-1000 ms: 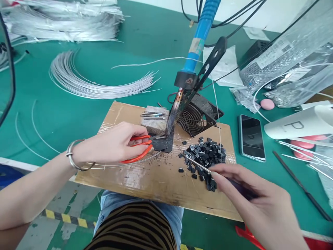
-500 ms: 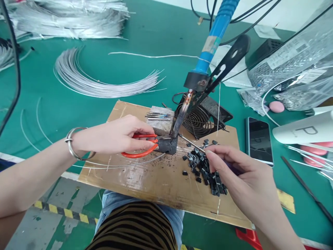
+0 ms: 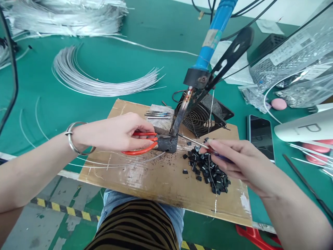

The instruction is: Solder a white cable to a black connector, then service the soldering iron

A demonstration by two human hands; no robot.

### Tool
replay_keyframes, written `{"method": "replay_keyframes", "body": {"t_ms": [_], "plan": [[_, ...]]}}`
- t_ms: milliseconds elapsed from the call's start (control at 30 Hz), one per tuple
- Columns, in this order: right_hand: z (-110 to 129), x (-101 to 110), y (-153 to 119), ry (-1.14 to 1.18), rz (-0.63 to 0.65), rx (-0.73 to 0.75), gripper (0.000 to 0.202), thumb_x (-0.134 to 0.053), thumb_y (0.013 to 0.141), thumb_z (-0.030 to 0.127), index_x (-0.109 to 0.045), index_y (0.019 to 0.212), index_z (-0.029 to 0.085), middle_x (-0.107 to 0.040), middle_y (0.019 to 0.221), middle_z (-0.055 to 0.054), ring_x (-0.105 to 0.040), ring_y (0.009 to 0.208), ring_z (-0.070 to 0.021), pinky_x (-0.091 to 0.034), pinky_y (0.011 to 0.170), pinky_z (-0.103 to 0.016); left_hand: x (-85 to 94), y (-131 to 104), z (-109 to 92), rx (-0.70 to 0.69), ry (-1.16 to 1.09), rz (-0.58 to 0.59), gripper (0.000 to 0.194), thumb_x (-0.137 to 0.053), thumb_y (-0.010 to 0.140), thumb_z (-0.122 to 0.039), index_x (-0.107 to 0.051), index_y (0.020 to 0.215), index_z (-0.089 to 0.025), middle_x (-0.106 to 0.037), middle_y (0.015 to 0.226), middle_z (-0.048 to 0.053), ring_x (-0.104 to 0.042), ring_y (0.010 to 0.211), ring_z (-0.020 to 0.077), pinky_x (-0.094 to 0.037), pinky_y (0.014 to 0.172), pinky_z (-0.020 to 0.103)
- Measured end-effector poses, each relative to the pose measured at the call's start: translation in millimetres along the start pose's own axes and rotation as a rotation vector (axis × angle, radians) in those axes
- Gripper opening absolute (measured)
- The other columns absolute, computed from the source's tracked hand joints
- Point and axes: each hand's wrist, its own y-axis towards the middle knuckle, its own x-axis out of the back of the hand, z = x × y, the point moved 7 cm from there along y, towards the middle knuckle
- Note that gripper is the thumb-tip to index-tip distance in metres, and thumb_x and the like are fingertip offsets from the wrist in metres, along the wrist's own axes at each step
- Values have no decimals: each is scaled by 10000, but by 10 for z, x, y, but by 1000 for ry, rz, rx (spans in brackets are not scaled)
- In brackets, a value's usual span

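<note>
My left hand is closed around red-handled pliers, whose jaws reach the dark block. Thin white wires run beneath that hand, one ending at the block's front. Between thumb and fingers my right hand grips a screwdriver with a thin metal shaft and a dark purple handle, mostly covered. Its tip points at the lower end of a blue-handled soldering iron, fixed above the block. Below the right hand lies a heap of small black parts.
A cardboard sheet lies under the work. Behind the iron sits a black fan; a grey block carries several metal rods. A white wire bundle rests at the back left. On the right are a phone and plastic bags.
My right hand has shifted slightly and turned, its fingers now further under the screwdriver, uncovering more of the heap. The left hand and pliers stay nearly in place.
</note>
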Motion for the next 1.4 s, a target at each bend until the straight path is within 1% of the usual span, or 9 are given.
{"method": "replay_keyframes", "body": {"t_ms": [100, 167, 233, 400, 567, 833, 1000, 1167, 1400], "plan": [[102, 17, 124, -35, 185, -8, 649, -719, 887, 777, -817, 918, 136, -156, 533, 94, -12, 466, -50, -11, 388, -234, 7, 10, 33, 40, -59, 53, 342, -576, 1012, -452, -631, 802, -187, -525, 645, -5, -449, 492, 180, -270, 437, 249], [209, 28, 146, -176, 198, 75, 642, -675, 926, 771, -774, 770, 156, -141, 515, 80, -74, 452, -66, -52, 397, -249, 28, 14, 49, 60, -105, 52, 332, -616, 991, -447, -646, 792, -183, -517, 653, -10, -457, 488, 173, -277, 440, 243], [371, 48, 116, -421, 95, 280, 672, -628, 972, 750, -658, 627, 174, -278, 510, 31, -237, 460, -80, -165, 417, -253, 44, 17, 58, 69, -147, 48, 314, -639, 969, -429, -660, 784, -177, -518, 661, -10, -452, 490, 168, -283, 440, 237], [695, -129, -331, -1211, -379, 1136, 547, -561, 1119, 431, -559, 638, 170, -443, 537, 12, -405, 469, -85, -279, 444, -278, 57, 15, 100, 105, -188, 54, 299, -659, 958, -422, -695, 812, -164, -548, 695, 22, -480, 550, 205, -282, 466, 255], [555, -258, -541, -1520, -590, 1492, 188, -842, 928, 253, -735, 867, 111, -577, 635, -8, -528, 578, -123, -415, 528, -285, 43, 4, 124, 136, -226, 66, 304, -671, 926, -442, -700, 815, -161, -526, 690, 13, -452, 544, 201, -248, 463, 260], [645, -200, -462, -1349, -577, 1313, 323, -710, 1020, 360, -674, 778, 150, -647, 685, -42, -597, 591, -134, -360, 477, -297, -69, -40, 197, 211, -220, 84, 335, -690, 889, -490, -670, 799, -168, -491, 697, 13, -469, 588, 225, -259, 501, 276], [602, -182, -405, -1240, -461, 1211, 314, -617, 1084, 339, -682, 833, 163, -690, 749, -21, -584, 534, -95, -382, 453, -274, -109, -69, 273, 233, -248, 80, 346, -734, 874, -498, -652, 779, -176, -466, 674, 10, -499, 587, 242, -262, 487, 268], [581, -209, -485, -1326, -527, 1287, 175, -666, 1064, 282, -710, 972, 140, -708, 769, -18, -597, 549, -95, -382, 457, -294, -166, -56, 295, 227, -210, 96, 352, -698, 862, -513, -671, 773, -173, -457, 652, 0, -478, 577, 231, -247, 492, 271], [429, -254, -491, -1436, -521, 1227, 274, -629, 1071, 291, -679, 856, 130, -646, 704, -5, -532, 474, -115, -317, 440, -317, -188, -82, 292, 222, -242, 115, 341, -699, 887, -490, -670, 776, -169, -466, 654, 1, -460, 566, 222, -229, 499, 280]]}}
